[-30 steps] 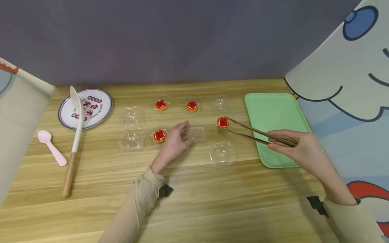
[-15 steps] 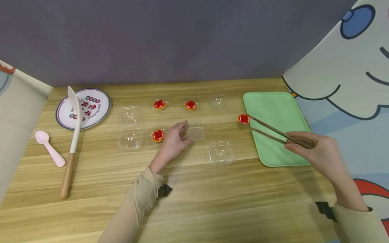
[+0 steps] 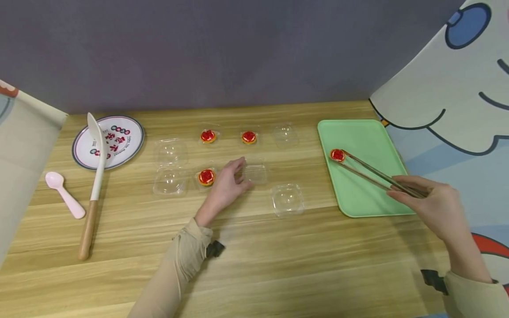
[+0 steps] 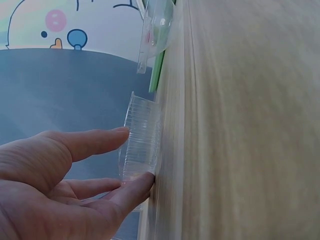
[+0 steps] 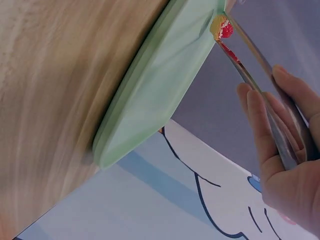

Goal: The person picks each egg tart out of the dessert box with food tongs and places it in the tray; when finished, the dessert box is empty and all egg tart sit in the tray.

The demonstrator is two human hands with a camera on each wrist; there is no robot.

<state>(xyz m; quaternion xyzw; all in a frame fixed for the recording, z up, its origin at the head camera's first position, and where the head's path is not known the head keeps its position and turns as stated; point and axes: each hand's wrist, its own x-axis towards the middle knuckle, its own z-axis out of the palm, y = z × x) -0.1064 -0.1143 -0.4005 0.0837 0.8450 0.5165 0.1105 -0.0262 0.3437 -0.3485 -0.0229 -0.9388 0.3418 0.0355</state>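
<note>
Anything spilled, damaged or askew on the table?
No spill or damage is plain. The long utensil looks askew, slanting across the plate, handle over the table. A red patch on the tongs might be smear or reflection; I can't tell.

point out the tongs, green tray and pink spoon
Tongs (image 3: 367, 166), head view, on one arm.
Green tray (image 3: 367, 198), head view, on its bare floor.
Pink spoon (image 3: 68, 197), head view, on the handle.

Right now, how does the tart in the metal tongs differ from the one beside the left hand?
The gripped tart is pinched between metal tongs; no tool holds the other tart. The gripped tart is unpackaged over the green tray; the other tart sits in a clear container by the left hand. Both have red topping with pale streaks.
</note>
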